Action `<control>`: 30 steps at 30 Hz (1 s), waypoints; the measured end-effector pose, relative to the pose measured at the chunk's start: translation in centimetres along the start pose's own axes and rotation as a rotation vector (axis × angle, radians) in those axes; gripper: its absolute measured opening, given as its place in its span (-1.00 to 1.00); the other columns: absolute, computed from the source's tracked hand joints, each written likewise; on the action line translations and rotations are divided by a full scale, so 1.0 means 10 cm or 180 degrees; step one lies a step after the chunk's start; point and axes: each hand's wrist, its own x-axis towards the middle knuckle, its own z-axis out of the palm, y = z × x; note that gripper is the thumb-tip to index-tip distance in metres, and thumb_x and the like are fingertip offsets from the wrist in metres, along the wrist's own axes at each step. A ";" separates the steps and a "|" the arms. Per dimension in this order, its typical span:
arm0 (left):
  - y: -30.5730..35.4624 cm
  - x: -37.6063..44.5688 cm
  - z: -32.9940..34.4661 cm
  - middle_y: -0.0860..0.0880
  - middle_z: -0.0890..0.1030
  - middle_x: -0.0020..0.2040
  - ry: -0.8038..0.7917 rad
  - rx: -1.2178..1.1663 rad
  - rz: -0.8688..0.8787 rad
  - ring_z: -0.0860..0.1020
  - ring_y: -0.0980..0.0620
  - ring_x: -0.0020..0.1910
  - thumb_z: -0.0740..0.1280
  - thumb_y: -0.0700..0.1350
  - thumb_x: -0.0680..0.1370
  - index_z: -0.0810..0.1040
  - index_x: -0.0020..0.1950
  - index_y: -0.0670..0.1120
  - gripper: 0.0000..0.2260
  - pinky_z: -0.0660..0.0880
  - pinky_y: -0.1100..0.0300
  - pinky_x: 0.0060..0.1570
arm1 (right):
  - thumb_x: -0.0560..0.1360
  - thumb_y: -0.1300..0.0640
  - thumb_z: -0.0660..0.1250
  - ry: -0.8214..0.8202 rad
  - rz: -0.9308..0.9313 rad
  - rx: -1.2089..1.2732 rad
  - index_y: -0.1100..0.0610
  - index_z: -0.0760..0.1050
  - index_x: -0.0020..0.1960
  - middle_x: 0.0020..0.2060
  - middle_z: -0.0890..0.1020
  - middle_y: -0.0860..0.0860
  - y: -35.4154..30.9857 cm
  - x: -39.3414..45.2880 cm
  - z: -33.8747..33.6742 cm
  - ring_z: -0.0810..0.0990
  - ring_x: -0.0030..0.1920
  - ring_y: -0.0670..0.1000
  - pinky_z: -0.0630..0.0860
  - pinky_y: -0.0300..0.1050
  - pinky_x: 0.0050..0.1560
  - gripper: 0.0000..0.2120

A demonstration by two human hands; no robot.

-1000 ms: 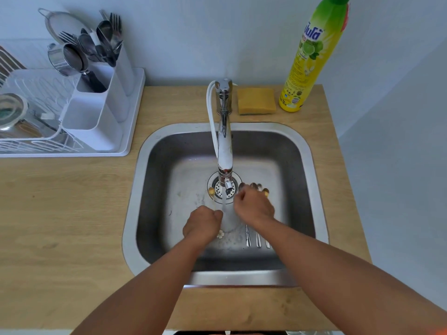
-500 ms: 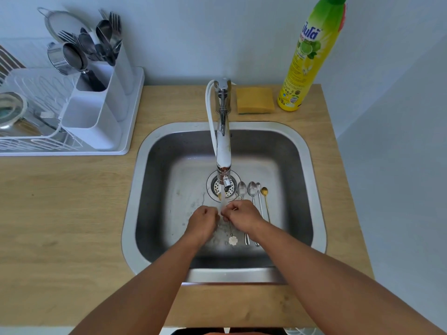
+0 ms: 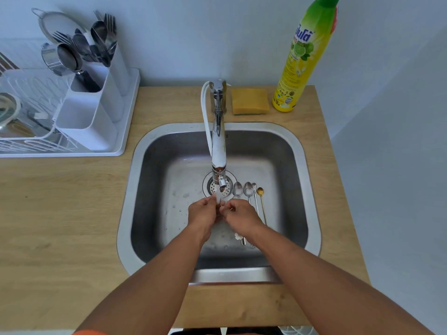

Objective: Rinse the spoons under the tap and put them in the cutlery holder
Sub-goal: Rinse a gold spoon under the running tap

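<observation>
Here, in the head view, both hands meet under the tap (image 3: 219,151) in the middle of the steel sink (image 3: 312,201), with water running down between them. The left hand (image 3: 202,215) and the right hand (image 3: 239,217) are curled together around a small spoon (image 3: 239,236); only its flower-shaped handle end peeks out below the right wrist, so the grip of each hand reads as closed on that spoon, though the fingers hide most of it. Just right of the drain (image 3: 216,187), four more spoons lie side by side on the sink floor with bowls pointing away from the person: two silver teaspoons (image 3: 242,189), a slim long-handled spoon (image 3: 254,189) and a gold spoon (image 3: 260,191) at the far right. The white cutlery holder (image 3: 96,110) stands at the near end of the dish rack (image 3: 36,131) on the table (image 3: 60,213), well apart to the left, already holding forks and spoons. Behind the sink a yellow sponge (image 3: 250,101) lies beside a tall bottle of dish soap (image 3: 302,59).
</observation>
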 end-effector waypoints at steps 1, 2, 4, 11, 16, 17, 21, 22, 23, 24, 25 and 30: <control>-0.01 -0.01 0.02 -0.07 0.76 -0.27 0.0070 -0.0065 0.0023 0.70 0.08 -0.37 0.33 -0.15 0.66 0.73 -0.13 -0.16 -0.76 0.61 0.24 -0.38 | 0.55 0.09 0.34 -0.0005 -0.0026 -0.0001 0.05 0.53 -0.28 -0.18 0.70 0.02 -0.01 0.00 -0.01 0.56 -0.27 0.02 0.51 -0.06 -0.21 -0.77; -0.02 -0.01 0.04 -0.05 0.75 -0.30 0.0133 -0.0101 0.0048 0.69 0.09 -0.40 0.33 -0.13 0.66 0.72 -0.18 -0.13 -0.72 0.60 0.25 -0.40 | 0.55 0.11 0.34 -0.0002 -0.0050 -0.0004 0.05 0.52 -0.29 -0.15 0.70 0.00 -0.02 0.01 -0.01 0.55 -0.29 0.01 0.50 -0.07 -0.24 -0.77; -0.02 -0.03 0.07 -0.05 0.75 -0.29 0.0211 -0.0142 0.0065 0.67 0.11 -0.42 0.33 -0.11 0.67 0.71 -0.20 -0.11 -0.72 0.58 0.27 -0.42 | 0.54 0.13 0.32 0.0003 -0.0065 0.0006 0.05 0.51 -0.31 -0.23 0.67 -0.06 -0.02 0.02 -0.03 0.54 -0.34 0.00 0.52 -0.07 -0.31 -0.76; 0.03 -0.05 0.06 -0.15 0.77 -0.06 -0.0072 -0.0507 -0.0096 0.74 -0.05 -0.08 0.34 -0.27 0.65 0.69 0.09 -0.20 -0.87 0.68 0.12 -0.10 | 0.58 0.11 0.33 -0.0112 -0.0096 0.0153 0.04 0.56 -0.26 -0.30 0.62 -0.12 -0.08 0.06 -0.06 0.53 -0.39 -0.01 0.54 -0.09 -0.36 -0.76; 0.03 -0.05 0.03 -0.18 0.77 -0.04 -0.0094 -0.0868 -0.0152 0.74 -0.07 -0.10 0.42 -0.26 0.61 0.70 0.08 -0.20 -0.91 0.70 0.07 -0.06 | 0.60 0.12 0.34 -0.0339 0.0014 0.0358 0.07 0.62 -0.17 -0.40 0.52 -0.11 -0.06 0.06 -0.10 0.47 -0.39 -0.04 0.49 -0.16 -0.41 -0.81; 0.02 -0.05 0.02 -0.17 0.77 -0.06 -0.0014 -0.0889 -0.0160 0.73 -0.05 -0.13 0.42 -0.24 0.61 0.71 0.05 -0.19 -0.92 0.70 0.07 -0.08 | 0.60 0.12 0.35 -0.0392 0.0038 0.0429 0.08 0.63 -0.16 -0.41 0.52 -0.14 -0.06 0.05 -0.10 0.45 -0.40 -0.06 0.47 -0.19 -0.44 -0.82; 0.03 -0.04 0.05 -0.07 0.74 -0.29 0.0244 -0.0841 -0.0087 0.69 0.03 -0.33 0.44 0.01 0.60 0.71 -0.18 -0.14 -0.74 0.66 0.17 -0.28 | 0.58 0.09 0.35 -0.0507 0.0107 0.0608 0.03 0.63 -0.21 -0.56 0.46 -0.17 -0.08 0.01 -0.05 0.36 -0.51 -0.07 0.35 -0.21 -0.52 -0.80; 0.03 -0.04 0.07 -0.05 0.74 -0.31 0.0271 -0.0803 -0.0081 0.69 0.04 -0.33 0.44 0.04 0.60 0.71 -0.21 -0.13 -0.71 0.65 0.16 -0.27 | 0.58 0.08 0.35 -0.0492 0.0137 0.0639 0.02 0.62 -0.23 -0.56 0.44 -0.14 -0.09 0.01 -0.04 0.35 -0.51 -0.05 0.32 -0.19 -0.52 -0.78; 0.04 -0.04 0.08 -0.05 0.75 -0.29 0.0294 -0.0778 -0.0084 0.70 0.02 -0.29 0.44 0.06 0.59 0.72 -0.21 -0.11 -0.71 0.67 0.13 -0.22 | 0.58 0.08 0.35 -0.0474 0.0164 0.0665 0.03 0.61 -0.24 -0.55 0.43 -0.11 -0.09 0.01 -0.03 0.34 -0.51 -0.03 0.30 -0.18 -0.50 -0.78; 0.05 -0.04 0.08 -0.05 0.76 -0.26 0.0314 -0.0764 -0.0087 0.72 -0.01 -0.24 0.43 0.05 0.60 0.73 -0.20 -0.09 -0.72 0.68 0.09 -0.14 | 0.58 0.08 0.35 -0.0464 0.0186 0.0694 0.04 0.61 -0.24 -0.54 0.43 -0.08 -0.10 0.02 -0.03 0.32 -0.50 -0.01 0.28 -0.17 -0.50 -0.78; 0.06 -0.05 0.07 -0.07 0.77 -0.22 0.0307 -0.0759 -0.0090 0.73 -0.04 -0.18 0.42 0.02 0.61 0.74 -0.16 -0.09 -0.75 0.68 0.05 -0.06 | 0.58 0.09 0.35 -0.0463 0.0202 0.0742 0.04 0.60 -0.24 -0.53 0.43 -0.07 -0.10 0.03 -0.02 0.31 -0.49 -0.01 0.27 -0.17 -0.49 -0.78; 0.08 -0.10 0.03 -0.14 0.78 -0.10 -0.0138 -0.0914 -0.0179 0.75 -0.09 -0.04 0.25 -0.26 0.69 0.70 -0.01 -0.16 -0.77 0.66 -0.02 0.08 | 0.61 0.17 0.35 -0.0418 0.0341 0.1097 0.07 0.64 -0.22 -0.55 0.46 -0.14 -0.10 0.03 -0.06 0.30 -0.46 -0.06 0.24 -0.24 -0.54 -0.77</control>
